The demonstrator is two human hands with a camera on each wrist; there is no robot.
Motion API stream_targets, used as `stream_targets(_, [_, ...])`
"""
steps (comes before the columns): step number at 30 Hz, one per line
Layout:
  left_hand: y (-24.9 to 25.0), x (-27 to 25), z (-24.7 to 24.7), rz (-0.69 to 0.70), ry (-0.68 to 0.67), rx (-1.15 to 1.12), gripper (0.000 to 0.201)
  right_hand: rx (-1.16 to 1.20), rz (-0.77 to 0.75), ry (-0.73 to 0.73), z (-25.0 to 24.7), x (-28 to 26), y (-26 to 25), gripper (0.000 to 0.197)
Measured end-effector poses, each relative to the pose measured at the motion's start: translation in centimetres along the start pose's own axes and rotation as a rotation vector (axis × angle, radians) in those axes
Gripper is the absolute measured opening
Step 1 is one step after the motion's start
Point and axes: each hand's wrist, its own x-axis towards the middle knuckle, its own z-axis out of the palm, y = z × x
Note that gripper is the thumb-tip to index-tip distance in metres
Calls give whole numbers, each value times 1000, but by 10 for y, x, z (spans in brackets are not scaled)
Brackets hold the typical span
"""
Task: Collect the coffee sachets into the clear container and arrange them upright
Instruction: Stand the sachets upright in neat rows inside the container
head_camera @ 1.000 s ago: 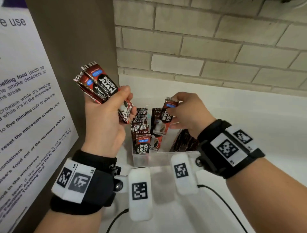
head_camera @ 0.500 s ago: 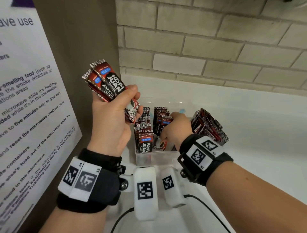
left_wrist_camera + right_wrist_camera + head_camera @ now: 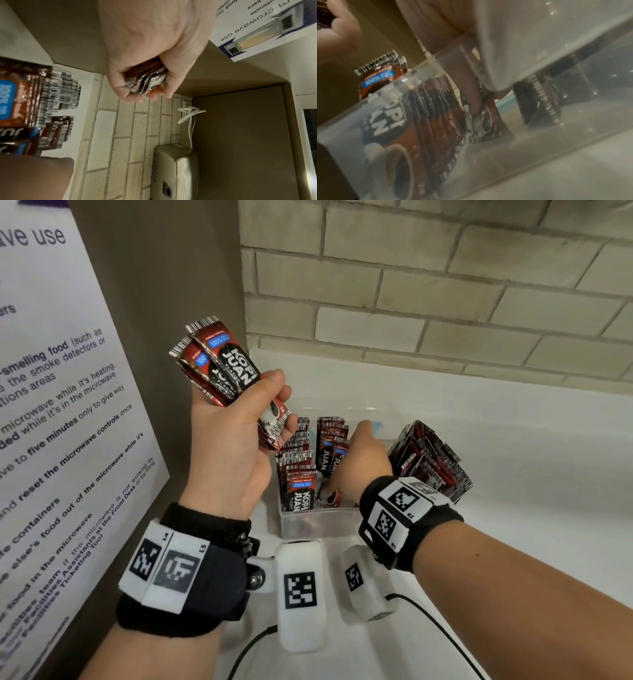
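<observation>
We see the left hand (image 3: 226, 460) raised at about ten o'clock from the clear rectangular plastic container (image 3: 318, 522), its grip curled tight round a fanned bundle of red-and-black coffee sachets (image 3: 226, 368) that tilt up toward the brown side panel (image 3: 164, 302). From the left wrist view we catch the sachet ends peeking out between the fingers (image 3: 130, 94).

The right hand (image 3: 363, 463) is down inside the container, which sits on the white bench (image 3: 513, 474). Through the clear wall we see a finger (image 3: 471, 94) pressed against the front of a single red coffee sachet with a cup picture (image 3: 486, 119); whether that grip pinches it or merely pushes it, we cannot tell.

At nine o'clock in the container stands an upright row of red sachets (image 3: 296, 470), barcode edges up. A second upright row (image 3: 330, 440) stands at twelve o'clock, just beyond the right hand. At three o'clock, a leaning stack of dark sachets (image 3: 431, 460) tips over the right-hand rim.

A white printed microwave notice (image 3: 68, 405) hangs on the panel to the left, and pale brick wall (image 3: 428, 285) runs behind.
</observation>
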Motion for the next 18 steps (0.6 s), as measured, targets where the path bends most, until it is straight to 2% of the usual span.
stream_targets(2, [0, 0, 0, 1, -1, 0, 28, 14, 13, -1, 1, 2, -1, 71])
stream_targets(8, [0, 1, 0, 0, 5, -12, 30, 26, 6, -2, 5, 9, -4, 76])
stream_targets(13, [0, 1, 0, -1, 11, -15, 30, 2, -27, -1, 9, 11, -5, 62])
stream_targets(18, [0, 1, -1, -1, 9, -11, 28, 28, -23, -6, 11, 11, -2, 59])
